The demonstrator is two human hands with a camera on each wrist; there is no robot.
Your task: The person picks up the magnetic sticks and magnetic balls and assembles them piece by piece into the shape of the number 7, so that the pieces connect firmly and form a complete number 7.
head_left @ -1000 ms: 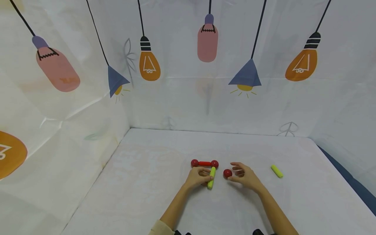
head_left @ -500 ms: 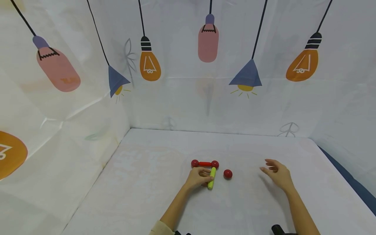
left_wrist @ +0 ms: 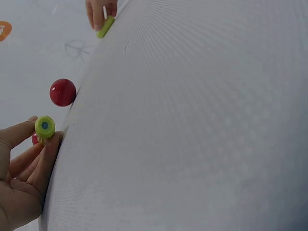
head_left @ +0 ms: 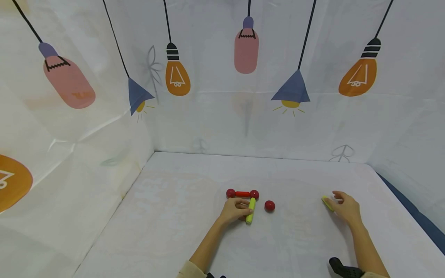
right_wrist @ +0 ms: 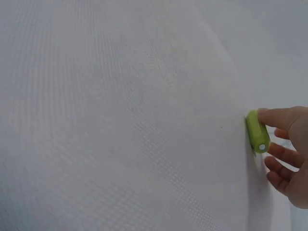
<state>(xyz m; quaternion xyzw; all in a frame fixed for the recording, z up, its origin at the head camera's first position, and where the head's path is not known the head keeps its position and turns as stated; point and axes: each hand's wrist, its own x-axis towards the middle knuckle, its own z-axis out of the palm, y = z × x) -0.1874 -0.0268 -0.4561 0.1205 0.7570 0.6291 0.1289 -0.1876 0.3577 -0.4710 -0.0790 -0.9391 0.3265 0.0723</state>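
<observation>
My left hand (head_left: 235,209) pinches a yellow-green rod (head_left: 250,212) between thumb and fingers. Its far end meets a red ball (head_left: 254,194), which a short red rod (head_left: 242,194) links to another red ball (head_left: 230,193). In the left wrist view that held rod (left_wrist: 44,126) points its end, with a blue dot, at the camera. Over to the right, my right hand (head_left: 347,208) has thumb and fingertips on a second yellow-green rod (head_left: 328,203) lying on the table. The right wrist view shows this rod (right_wrist: 257,132) between thumb and index finger, other fingers loosely bent.
A loose red ball (head_left: 269,205) sits on the white table (head_left: 180,216) between the hands. Behind and to the left rise white sheets (head_left: 215,116) printed with lamps. A dark blue strip (head_left: 413,208) runs along the table's right side.
My right hand has left the loose red ball, moved right and come down on the second yellow-green rod. The left hand and its rod have stayed in place.
</observation>
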